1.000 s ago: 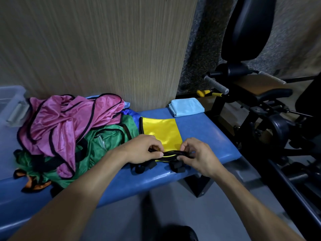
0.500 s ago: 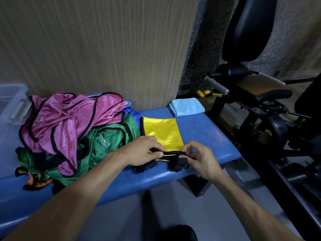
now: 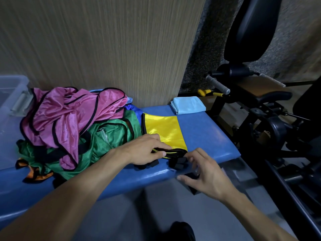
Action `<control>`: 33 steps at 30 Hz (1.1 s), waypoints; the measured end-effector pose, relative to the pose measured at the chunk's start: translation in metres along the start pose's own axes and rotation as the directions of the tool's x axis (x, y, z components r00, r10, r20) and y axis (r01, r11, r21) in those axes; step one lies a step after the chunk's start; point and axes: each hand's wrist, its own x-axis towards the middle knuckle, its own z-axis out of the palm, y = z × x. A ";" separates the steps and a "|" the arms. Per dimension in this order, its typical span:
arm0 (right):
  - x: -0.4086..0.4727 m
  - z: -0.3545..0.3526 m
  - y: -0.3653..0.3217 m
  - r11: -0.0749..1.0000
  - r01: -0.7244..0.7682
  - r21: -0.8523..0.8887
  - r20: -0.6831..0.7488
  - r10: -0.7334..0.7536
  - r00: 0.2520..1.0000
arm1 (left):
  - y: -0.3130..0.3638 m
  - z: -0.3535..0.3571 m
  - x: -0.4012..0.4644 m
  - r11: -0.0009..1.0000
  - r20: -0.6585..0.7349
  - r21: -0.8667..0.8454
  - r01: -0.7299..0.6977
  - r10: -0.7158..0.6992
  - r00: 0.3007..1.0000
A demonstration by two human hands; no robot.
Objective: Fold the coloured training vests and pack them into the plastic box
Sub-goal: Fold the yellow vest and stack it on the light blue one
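Note:
A yellow vest (image 3: 165,129) with black trim lies flat and partly folded on the blue padded bench (image 3: 208,136). My left hand (image 3: 145,150) grips its gathered black-trimmed near edge. My right hand (image 3: 206,173) hovers at the bench's front edge with its fingers spread and loosely bent. Its fingertips are by the vest's black strap ends (image 3: 180,164). To the left is a heap of unfolded vests: pink (image 3: 69,115) on top, green (image 3: 107,136) beneath, a bit of orange (image 3: 34,174) and blue (image 3: 135,108). The clear plastic box (image 3: 12,91) stands at the far left.
A folded light-blue cloth (image 3: 188,105) lies at the bench's far right corner. A wood-grain wall panel (image 3: 104,49) rises right behind the bench. A black gym machine (image 3: 260,101) with handles stands close on the right. Grey floor lies below the front edge.
My right hand has let go of the bundled black edge and drawn back toward the bench's front edge, fingers spreading. My left hand still holds the edge in place.

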 end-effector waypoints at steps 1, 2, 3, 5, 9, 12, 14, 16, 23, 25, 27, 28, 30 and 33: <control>-0.001 0.006 -0.003 0.999 -0.028 -0.035 -0.045 0.026 0.999 | 0.000 0.000 0.000 1.000 0.003 0.001 0.002 -0.002 1.000; 0.000 0.013 -0.008 0.997 -0.056 -0.056 -0.090 0.050 0.995 | 0.001 0.000 0.000 1.000 0.003 0.002 0.003 -0.003 1.000; 0.001 0.018 -0.012 0.995 -0.073 -0.072 -0.127 0.064 0.990 | 0.001 0.000 0.000 1.000 0.004 0.003 0.004 -0.004 1.000; 0.005 0.028 -0.018 0.988 -0.065 -0.142 -0.176 0.039 0.984 | 0.001 0.001 0.000 1.000 0.003 0.003 0.006 -0.006 1.000; 0.007 0.038 -0.017 0.951 0.055 -0.306 -0.147 -0.104 0.984 | 0.002 0.003 0.000 1.000 0.001 0.000 0.018 -0.018 1.000; 0.004 0.038 -0.015 0.893 0.134 -0.431 -0.125 -0.206 0.971 | 0.000 0.005 0.000 1.000 0.006 -0.010 0.028 -0.028 1.000; 0.001 0.033 -0.014 0.845 0.181 -0.503 -0.111 -0.270 0.956 | -0.001 0.007 0.000 0.999 0.028 -0.011 0.039 -0.039 0.999; -0.004 0.027 -0.014 0.800 0.228 -0.556 -0.079 -0.324 0.943 | 0.001 0.007 0.000 0.999 0.061 0.000 0.050 -0.050 0.997; 0.011 0.003 -0.033 0.884 0.114 -0.453 -0.080 -0.167 0.983 | 0.016 0.008 -0.006 0.986 0.135 0.169 -0.004 -0.020 0.991; 0.028 -0.001 -0.037 0.926 -0.026 -0.376 -0.090 -0.008 0.996 | 0.018 0.008 -0.007 0.981 0.138 0.192 -0.008 -0.019 0.990; 0.046 -0.001 -0.035 0.939 -0.135 -0.317 -0.055 0.124 0.991 | 0.020 0.008 -0.007 0.975 0.146 0.223 -0.020 -0.013 0.989; 0.056 0.001 -0.034 0.941 -0.181 -0.287 -0.026 0.182 0.983 | 0.021 0.007 -0.008 0.973 0.149 0.229 -0.021 -0.013 0.989; 0.072 0.005 -0.029 0.934 -0.260 -0.245 0.035 0.277 0.960 | 0.020 0.008 -0.008 0.975 0.143 0.221 -0.014 -0.019 0.990; 0.089 0.013 -0.022 0.903 -0.354 -0.245 0.121 0.391 0.912 | 0.019 0.008 -0.008 0.978 0.128 0.206 -0.002 -0.025 0.991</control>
